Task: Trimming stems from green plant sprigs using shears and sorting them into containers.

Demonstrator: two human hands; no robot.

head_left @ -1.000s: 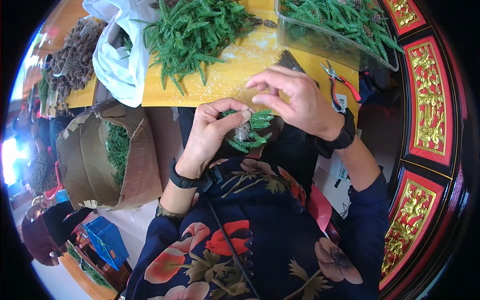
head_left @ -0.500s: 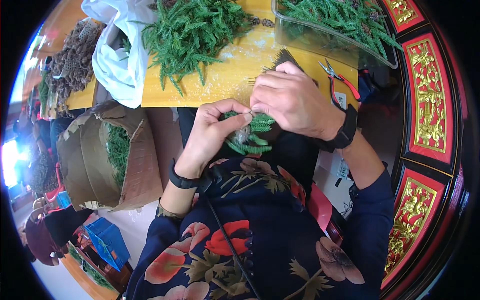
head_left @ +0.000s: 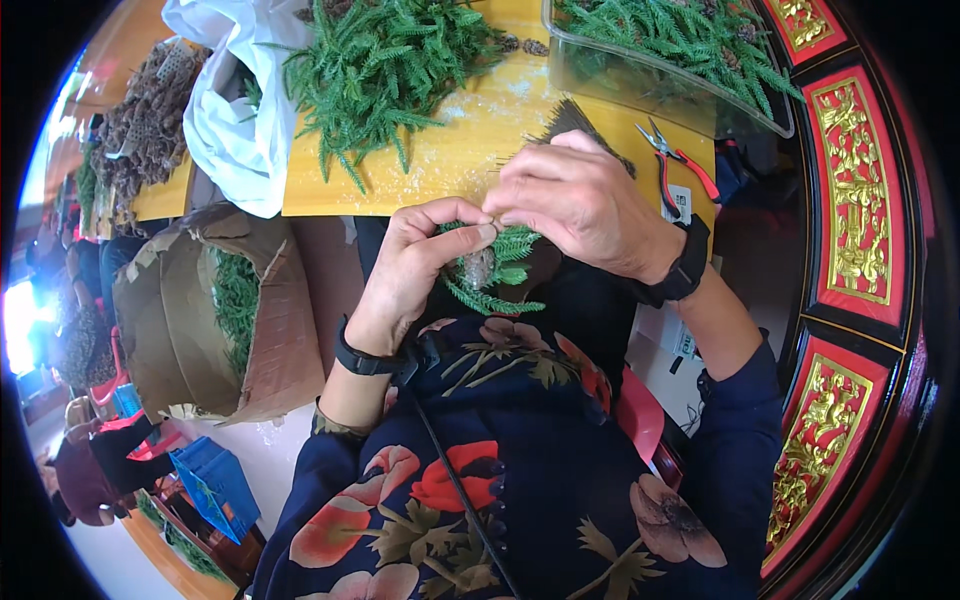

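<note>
My left hand pinches the top of a green pine sprig between thumb and forefinger. The sprig hangs below my fingers, just off the table's front edge, and a brownish pine cone sits among its needles. My right hand meets the left fingertips, its thumb and fingers pressed together at the sprig's top. What lies between the right fingertips is too small to make out. Behind the right hand, a bundle of thin dark wires lies on the yellow table, partly hidden by it.
Pliers with red-and-black handles lie right of the wires. A sprig pile and a clear bin of sprigs stand farther back. At left are a white bag, dried brown cones, an open cardboard box and a blue crate.
Both hands' fingertips have shifted slightly left together. The sprig has turned a little, showing more of the cone. At far left, a person in the background has moved.
</note>
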